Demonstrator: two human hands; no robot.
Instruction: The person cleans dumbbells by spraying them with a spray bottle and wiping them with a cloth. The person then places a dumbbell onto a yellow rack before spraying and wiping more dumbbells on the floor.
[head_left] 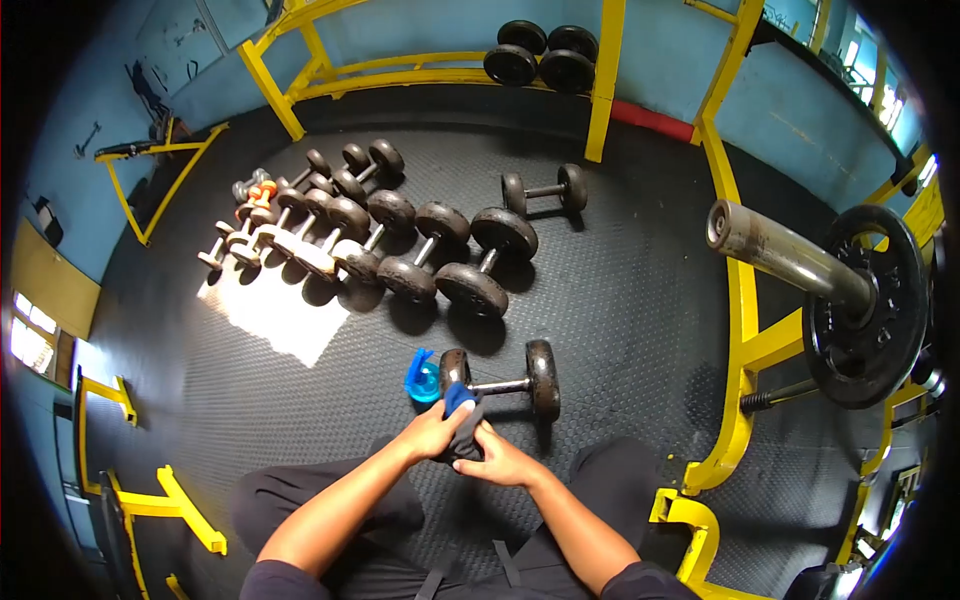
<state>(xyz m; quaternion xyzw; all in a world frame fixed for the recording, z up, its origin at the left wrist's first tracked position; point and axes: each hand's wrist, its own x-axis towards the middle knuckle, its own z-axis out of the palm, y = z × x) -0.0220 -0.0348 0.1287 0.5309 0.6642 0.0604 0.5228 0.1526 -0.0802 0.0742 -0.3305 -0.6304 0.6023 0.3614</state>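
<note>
Both hands are in front of my crossed legs, gripping a dark cloth (463,438) with a blue patch at its top. My left hand (428,433) is closed on its left side, thumb near the blue part. From the right, my right hand (503,462) pinches its lower edge, fingers partly hidden by the fabric. Just beyond the cloth a black dumbbell (543,380) with a metal handle lies on the floor, and the cloth overlaps its left head in this view. Left of that head stands a blue translucent bottle (424,382) with a blue lid.
Rows of dumbbells (472,288) lie ahead to the left, with a single dumbbell (545,190) farther back. A yellow rack (735,340) rises on my right, its bar end (765,245) carrying a black weight plate (865,305). Black textured matting (620,300) covers the floor.
</note>
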